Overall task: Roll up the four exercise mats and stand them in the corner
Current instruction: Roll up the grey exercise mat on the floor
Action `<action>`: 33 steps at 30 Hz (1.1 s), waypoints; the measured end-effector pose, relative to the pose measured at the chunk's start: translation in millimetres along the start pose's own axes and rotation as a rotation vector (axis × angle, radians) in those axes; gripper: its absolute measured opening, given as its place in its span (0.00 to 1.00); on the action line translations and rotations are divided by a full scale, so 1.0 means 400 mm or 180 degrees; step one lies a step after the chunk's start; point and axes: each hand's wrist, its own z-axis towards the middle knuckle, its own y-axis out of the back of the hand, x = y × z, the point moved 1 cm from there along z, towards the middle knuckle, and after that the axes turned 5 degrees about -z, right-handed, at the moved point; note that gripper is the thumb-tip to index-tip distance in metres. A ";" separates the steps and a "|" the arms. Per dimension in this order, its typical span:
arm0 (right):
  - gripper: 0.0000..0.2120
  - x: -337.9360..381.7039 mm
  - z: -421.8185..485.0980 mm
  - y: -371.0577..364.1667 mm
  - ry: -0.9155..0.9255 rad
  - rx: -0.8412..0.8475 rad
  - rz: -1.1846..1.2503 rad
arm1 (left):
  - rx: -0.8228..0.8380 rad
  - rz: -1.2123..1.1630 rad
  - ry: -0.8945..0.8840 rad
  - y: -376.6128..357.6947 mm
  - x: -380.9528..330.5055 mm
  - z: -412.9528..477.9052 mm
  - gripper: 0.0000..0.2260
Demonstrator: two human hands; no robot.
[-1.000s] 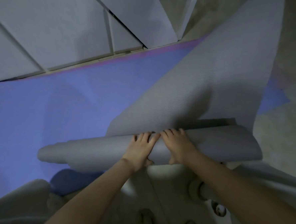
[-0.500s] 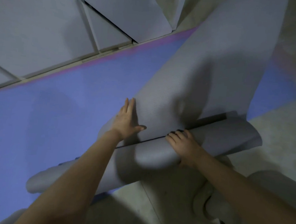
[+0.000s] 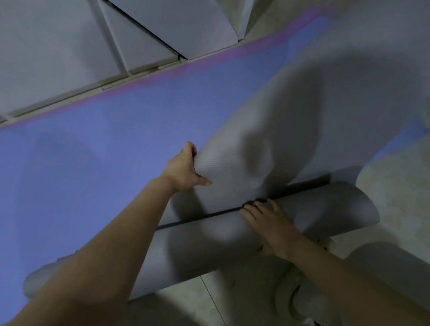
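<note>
- I am partway through rolling the grey ribbed foam mat (image 3: pixel 312 123), which lies across the flat blue foam mat (image 3: pixel 95 160) on the tiled floor (image 3: pixel 395 199).
- My left hand (image 3: pixel 183 168) pinches the grey mat's left edge, fingers curled under it.
- My right hand (image 3: pixel 268 224) presses flat, fingers spread, on the rolled part (image 3: pixel 204 245).
- Next, I judge, the loose sheet needs squaring before rolling on.
</note>
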 end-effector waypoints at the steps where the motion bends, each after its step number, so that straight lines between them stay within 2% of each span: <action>1: 0.44 0.001 -0.004 0.007 0.0004 -0.0056 -0.0060 | -0.0175 -0.0029 0.0054 0.004 -0.007 -0.004 0.32; 4: 0.44 0.005 -0.007 0.035 0.0043 -0.0243 -0.0282 | -0.0628 -0.0009 0.0061 0.019 -0.020 -0.029 0.29; 6: 0.43 0.003 0.006 0.051 -0.0004 -0.0707 -0.0390 | -0.0812 0.0237 -0.0050 0.030 -0.025 -0.055 0.25; 9: 0.33 0.016 0.019 0.093 -0.0008 -0.1310 -0.0539 | -0.1223 0.0554 -0.0173 0.063 -0.044 -0.093 0.21; 12: 0.46 0.041 0.029 0.140 0.0056 -0.1306 -0.0755 | -0.1678 0.0666 -0.0179 0.130 -0.067 -0.136 0.20; 14: 0.51 0.063 0.029 0.181 0.0026 -0.1402 -0.0804 | -0.1944 0.0759 -0.0292 0.182 -0.077 -0.177 0.18; 17: 0.52 0.102 0.024 0.261 0.0038 -0.1498 -0.0788 | -0.2314 0.1003 -0.0647 0.256 -0.096 -0.245 0.16; 22: 0.52 0.189 0.007 0.371 0.0173 -0.1806 -0.0753 | -0.2788 0.1426 -0.0614 0.370 -0.099 -0.353 0.14; 27: 0.52 0.269 -0.031 0.400 0.0288 -0.1933 -0.0774 | -0.2634 0.1675 -0.0619 0.380 -0.034 -0.424 0.14; 30: 0.55 0.303 -0.064 0.369 0.0343 -0.1921 -0.0711 | -0.2367 0.1629 -0.0322 0.348 0.015 -0.449 0.17; 33: 0.48 0.321 -0.101 0.334 0.0330 -0.1950 -0.0574 | -0.1924 0.1613 0.0103 0.301 0.060 -0.461 0.20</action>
